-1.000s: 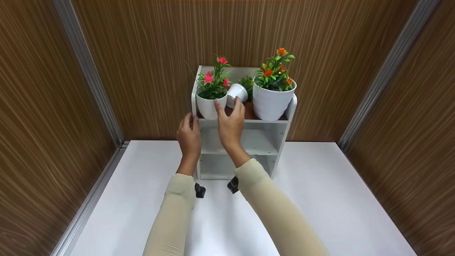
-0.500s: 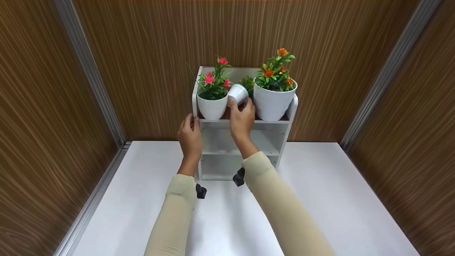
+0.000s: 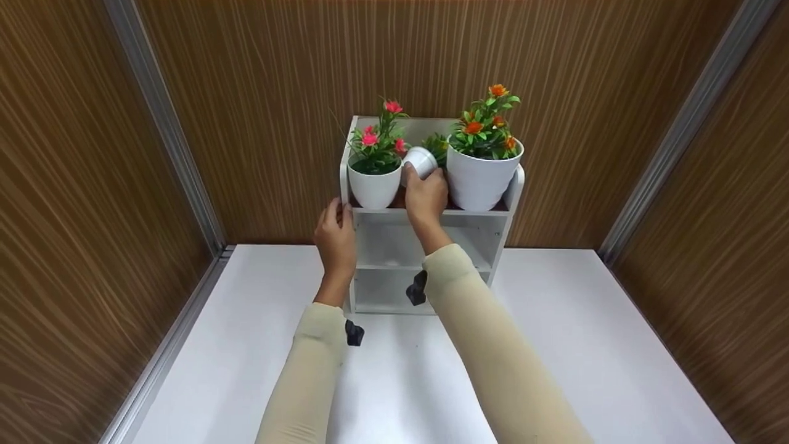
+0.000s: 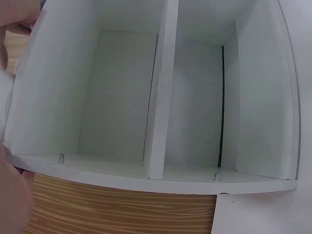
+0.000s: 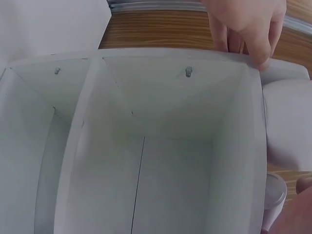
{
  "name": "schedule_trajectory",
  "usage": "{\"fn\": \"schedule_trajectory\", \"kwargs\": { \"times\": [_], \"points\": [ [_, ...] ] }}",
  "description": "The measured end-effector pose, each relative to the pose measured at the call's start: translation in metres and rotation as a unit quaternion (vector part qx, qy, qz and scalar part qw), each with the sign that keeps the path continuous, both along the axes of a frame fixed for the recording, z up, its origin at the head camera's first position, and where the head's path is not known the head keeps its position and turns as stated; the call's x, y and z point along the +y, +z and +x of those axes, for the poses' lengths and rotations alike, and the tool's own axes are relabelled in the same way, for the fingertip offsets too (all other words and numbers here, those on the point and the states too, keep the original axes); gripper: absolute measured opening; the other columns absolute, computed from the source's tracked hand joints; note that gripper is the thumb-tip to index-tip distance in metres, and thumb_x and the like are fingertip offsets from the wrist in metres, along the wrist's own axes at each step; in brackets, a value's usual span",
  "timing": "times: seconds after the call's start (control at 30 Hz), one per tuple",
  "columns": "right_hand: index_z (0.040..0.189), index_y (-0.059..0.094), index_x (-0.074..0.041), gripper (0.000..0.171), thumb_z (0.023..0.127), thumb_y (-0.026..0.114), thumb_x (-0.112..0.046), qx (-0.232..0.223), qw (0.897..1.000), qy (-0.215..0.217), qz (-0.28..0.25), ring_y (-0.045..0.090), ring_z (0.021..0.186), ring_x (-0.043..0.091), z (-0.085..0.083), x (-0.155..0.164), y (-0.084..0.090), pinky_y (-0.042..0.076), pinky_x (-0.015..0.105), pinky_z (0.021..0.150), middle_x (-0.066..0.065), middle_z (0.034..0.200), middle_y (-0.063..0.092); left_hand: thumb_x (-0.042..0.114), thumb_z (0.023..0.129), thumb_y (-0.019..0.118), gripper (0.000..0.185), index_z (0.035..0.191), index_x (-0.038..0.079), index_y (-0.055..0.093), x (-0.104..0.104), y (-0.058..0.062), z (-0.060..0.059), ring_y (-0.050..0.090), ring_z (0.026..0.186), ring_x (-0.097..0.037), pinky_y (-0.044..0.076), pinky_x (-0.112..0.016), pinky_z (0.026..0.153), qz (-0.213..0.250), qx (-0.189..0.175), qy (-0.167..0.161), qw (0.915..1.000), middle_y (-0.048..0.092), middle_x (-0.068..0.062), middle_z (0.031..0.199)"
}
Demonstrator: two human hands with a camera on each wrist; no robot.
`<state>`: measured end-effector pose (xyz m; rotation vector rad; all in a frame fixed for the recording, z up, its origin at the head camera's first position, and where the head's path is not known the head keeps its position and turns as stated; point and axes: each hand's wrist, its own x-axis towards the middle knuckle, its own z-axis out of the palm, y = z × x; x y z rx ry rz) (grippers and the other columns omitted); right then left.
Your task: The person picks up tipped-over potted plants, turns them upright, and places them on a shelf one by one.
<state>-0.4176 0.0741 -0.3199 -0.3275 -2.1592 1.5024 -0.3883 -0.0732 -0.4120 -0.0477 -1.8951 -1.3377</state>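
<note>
On the top board of a small white shelf unit, a small white flowerpot leans over between two larger pots. Green leaves with a little yellow show beside its rim. My right hand grips this small pot from the front, thumb on its left and fingers to the right. The left hand holds the unit's left side panel near the top board, fingers curled behind it. Beside it stands a white pot of pink flowers, which the right wrist view shows close to the left fingertips.
A larger white pot with orange flowers stands upright at the top board's right end. Lower compartments of the unit face me. The unit stands on a white table against a wood-grain wall, with side panels left and right.
My right hand has moved right, from the pink-flower pot to the small tipped pot, and now grips it. The left hand has stayed on the side panel.
</note>
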Motion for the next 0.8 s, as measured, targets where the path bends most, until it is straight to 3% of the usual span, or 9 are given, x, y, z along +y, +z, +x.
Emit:
{"fn": "schedule_trajectory", "kwargs": {
  "times": [0.17, 0.43, 0.6, 0.8],
  "points": [
    [0.119, 0.059, -0.001, 0.051, 0.097, 0.064, -0.046, -0.019, 0.999, -0.029, 0.018, 0.065, 0.104, 0.031, -0.008, 0.002, 0.002, 0.051, 0.044, 0.092, 0.016, 0.111, 0.068, 0.024, 0.105, 0.057, 0.035, 0.132, 0.002, 0.063, 0.003, -0.002, 0.003, 0.068, 0.11, -0.023, 0.057, -0.032, 0.093, 0.003, 0.001, -0.009, 1.0, 0.068, -0.014, 0.12],
    [0.123, 0.059, 0.001, 0.054, 0.094, 0.069, -0.043, -0.043, 0.997, -0.061, 0.032, 0.065, 0.11, 0.033, -0.015, 0.007, 0.005, 0.05, 0.045, 0.097, 0.017, 0.115, 0.069, 0.024, 0.105, 0.057, 0.036, 0.132, 0.001, 0.063, 0.009, -0.002, 0.001, 0.068, 0.109, -0.024, 0.058, -0.034, 0.092, 0.0, 0.001, -0.01, 1.0, 0.068, -0.014, 0.12],
    [0.122, 0.058, 0.001, 0.051, 0.094, 0.069, -0.039, -0.035, 0.998, -0.052, 0.016, 0.064, 0.111, 0.033, -0.017, 0.009, 0.005, 0.05, 0.044, 0.097, 0.018, 0.116, 0.068, 0.026, 0.105, 0.056, 0.037, 0.132, 0.002, 0.063, 0.012, -0.002, 0.001, 0.067, 0.109, -0.023, 0.058, -0.033, 0.092, 0.004, -0.004, -0.013, 0.9999, 0.068, -0.014, 0.12],
    [0.139, 0.049, 0.005, 0.062, 0.094, 0.07, -0.031, -0.006, 1.0, -0.019, -0.021, 0.057, 0.125, 0.032, -0.017, 0.012, 0.006, 0.045, 0.039, 0.108, 0.021, 0.132, 0.062, 0.026, 0.105, 0.056, 0.037, 0.133, 0.002, 0.062, 0.014, 0.0, 0.0, 0.067, 0.111, -0.023, 0.058, -0.033, 0.093, 0.008, -0.005, -0.014, 0.9999, 0.068, -0.014, 0.122]
  ]
}}
